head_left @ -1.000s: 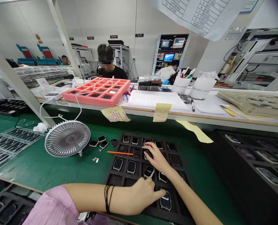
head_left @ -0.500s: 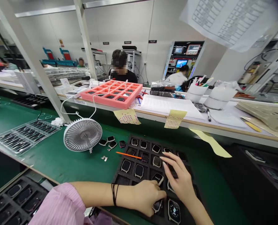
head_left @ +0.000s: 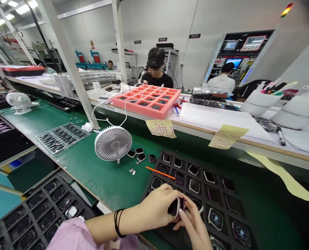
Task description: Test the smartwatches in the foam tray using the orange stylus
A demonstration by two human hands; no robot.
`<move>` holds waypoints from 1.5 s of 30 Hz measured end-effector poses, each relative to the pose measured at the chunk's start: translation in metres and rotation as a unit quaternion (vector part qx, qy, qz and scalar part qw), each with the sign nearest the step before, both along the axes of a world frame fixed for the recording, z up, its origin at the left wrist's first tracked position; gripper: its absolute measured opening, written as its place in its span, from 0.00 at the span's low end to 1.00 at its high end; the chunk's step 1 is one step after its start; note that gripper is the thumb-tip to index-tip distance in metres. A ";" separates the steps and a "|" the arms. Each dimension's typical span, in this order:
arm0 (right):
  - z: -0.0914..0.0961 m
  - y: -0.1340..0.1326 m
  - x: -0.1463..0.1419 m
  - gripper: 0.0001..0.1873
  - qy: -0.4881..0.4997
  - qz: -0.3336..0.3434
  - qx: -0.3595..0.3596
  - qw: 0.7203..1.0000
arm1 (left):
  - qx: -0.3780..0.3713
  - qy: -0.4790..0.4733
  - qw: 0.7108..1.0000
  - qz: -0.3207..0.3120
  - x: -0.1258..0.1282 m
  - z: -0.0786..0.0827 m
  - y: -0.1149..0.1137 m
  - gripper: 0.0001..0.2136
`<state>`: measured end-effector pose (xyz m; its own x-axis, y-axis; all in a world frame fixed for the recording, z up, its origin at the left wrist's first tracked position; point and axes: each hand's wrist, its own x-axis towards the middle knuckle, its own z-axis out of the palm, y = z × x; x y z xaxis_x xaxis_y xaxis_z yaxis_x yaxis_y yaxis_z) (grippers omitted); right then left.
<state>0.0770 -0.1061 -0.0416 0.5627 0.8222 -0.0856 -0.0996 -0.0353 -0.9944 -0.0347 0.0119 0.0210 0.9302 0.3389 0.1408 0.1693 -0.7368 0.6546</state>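
My left hand [head_left: 156, 210], with black bands round the wrist, is closed on a silver-edged smartwatch [head_left: 173, 208] with a dark face, held tilted over the black foam tray [head_left: 200, 163]. Fingers of my right hand [head_left: 194, 222] meet the left at the watch's right side. Between them a narrow dark purplish edge [head_left: 182, 204] shows, apparently a second watch seen edge-on; most of it is hidden. Strapless watches fill many tray pockets, including a lit silver watch [head_left: 215, 218] and a lit purple watch [head_left: 241, 233]. An orange stick [head_left: 159, 172] lies across the tray's left part.
A round white fan [head_left: 113, 144] stands on the green bench left of the tray, near several loose watches [head_left: 141, 158]. Another black tray [head_left: 37, 211] sits at lower left. A pink foam tray [head_left: 146, 100] rests on the shelf. A person [head_left: 157, 66] sits opposite.
Both hands have risen off the tray and come together, now with a watch held between them. The view has swung left, so the scene sits further right.
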 end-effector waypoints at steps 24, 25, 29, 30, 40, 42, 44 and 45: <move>-0.003 0.044 -0.035 0.27 0.357 0.011 0.032 0.934 | 0.118 0.065 0.905 0.404 -0.087 -0.083 0.101 0.03; -0.003 0.044 -0.036 0.28 0.356 0.014 0.035 0.934 | 0.110 0.064 0.902 0.411 -0.085 -0.084 0.101 0.03; -0.009 0.043 -0.034 0.27 0.350 0.021 0.044 0.935 | 0.060 0.050 0.903 0.423 -0.081 -0.086 0.103 0.02; -0.011 0.044 -0.034 0.26 0.347 0.024 0.046 0.936 | 0.053 0.047 0.903 0.424 -0.081 -0.086 0.104 0.02; 0.008 0.045 -0.034 0.23 0.348 0.027 0.081 0.934 | -0.063 -0.112 0.936 0.328 -0.069 -0.035 0.068 0.10; 0.019 0.046 -0.036 0.21 0.362 0.030 0.110 0.925 | -0.151 -0.151 0.941 0.261 -0.058 -0.019 0.048 0.09; 0.027 0.047 -0.037 0.20 0.368 0.023 0.141 0.919 | -0.267 -0.176 0.917 0.237 -0.046 -0.009 0.030 0.08; 0.030 0.047 -0.037 0.20 0.367 0.016 0.156 0.917 | -0.315 -0.176 0.904 0.230 -0.040 -0.006 0.023 0.09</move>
<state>0.0401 -0.0587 -0.0115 0.4228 0.8863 -0.1892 -0.7496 0.2247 -0.6226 -0.0749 0.0352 0.0150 0.6051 0.7949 0.0457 0.0621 -0.1043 0.9926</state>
